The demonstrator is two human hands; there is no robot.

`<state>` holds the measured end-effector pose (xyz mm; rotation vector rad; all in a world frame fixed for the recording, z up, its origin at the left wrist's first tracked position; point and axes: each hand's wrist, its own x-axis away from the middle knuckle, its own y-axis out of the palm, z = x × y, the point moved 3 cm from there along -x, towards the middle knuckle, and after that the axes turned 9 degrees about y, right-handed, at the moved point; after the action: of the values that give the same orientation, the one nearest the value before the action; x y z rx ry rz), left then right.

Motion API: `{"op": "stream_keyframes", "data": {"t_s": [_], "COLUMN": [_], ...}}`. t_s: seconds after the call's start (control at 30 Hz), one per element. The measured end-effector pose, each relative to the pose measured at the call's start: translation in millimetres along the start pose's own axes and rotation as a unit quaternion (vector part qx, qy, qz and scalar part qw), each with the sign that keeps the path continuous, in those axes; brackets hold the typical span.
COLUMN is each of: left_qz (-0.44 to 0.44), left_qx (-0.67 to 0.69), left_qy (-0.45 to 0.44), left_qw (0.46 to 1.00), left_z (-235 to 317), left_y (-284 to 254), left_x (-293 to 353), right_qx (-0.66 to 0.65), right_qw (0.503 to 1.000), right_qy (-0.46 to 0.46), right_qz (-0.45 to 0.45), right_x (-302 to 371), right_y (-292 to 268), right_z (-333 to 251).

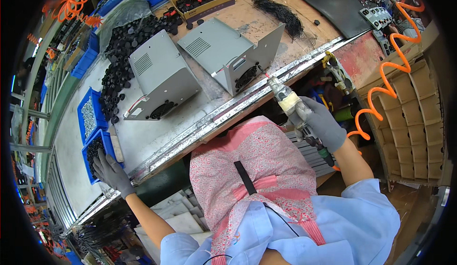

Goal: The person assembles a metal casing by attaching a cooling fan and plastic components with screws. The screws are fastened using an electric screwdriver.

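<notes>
My right hand [323,122], in a grey glove, is wrapped round a pneumatic screwdriver [289,102]. Its bit points at the black fan [247,76] on the end face of the right-hand grey metal housing [216,46]; whether it touches a screw is too small to tell. Far to the left, my gloved left hand [112,172] reaches over a blue bin of small black screws [95,150] with its fingers stretched out. A second grey housing [164,74], also with a fan [163,110], stands between the two hands.
Behind the left housing lies a heap of black round caps [119,51]. A blue bin of silver screws [88,115] sits beyond the black ones. An open cardboard box [204,3] and black wire guards [281,15] lie farther back. An orange coiled air hose [388,91] hangs at right.
</notes>
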<state>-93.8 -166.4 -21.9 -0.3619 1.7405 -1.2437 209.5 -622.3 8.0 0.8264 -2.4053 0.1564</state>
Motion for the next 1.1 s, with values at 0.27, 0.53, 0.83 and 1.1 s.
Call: {"op": "stream_keyframes", "data": {"t_s": [0.27, 0.53, 0.83, 1.1], "left_qz": [0.069, -0.025, -0.214, -0.164], "left_qx": [0.019, 0.515, 0.793, 0.774], "left_qy": [-0.012, 0.246, 0.016, 0.055], "left_qw": [0.997, 0.821, 0.570, 0.609], "left_z": [49, 254, 384, 385], "left_y": [-11, -50, -29, -25], "left_x": [53, 63, 3, 8], "right_qx": [0.025, 0.005, -0.047, -0.021], "right_qw": [0.999, 1.000, 0.998, 0.994], "right_qy": [-0.015, 0.012, -0.029, -0.073], "right_qz": [0.030, 0.003, 0.032, 0.078], "right_x": [2, 1, -11, -12], "right_y": [1, -2, 19, 23], "right_z": [-10, -3, 23, 33]}}
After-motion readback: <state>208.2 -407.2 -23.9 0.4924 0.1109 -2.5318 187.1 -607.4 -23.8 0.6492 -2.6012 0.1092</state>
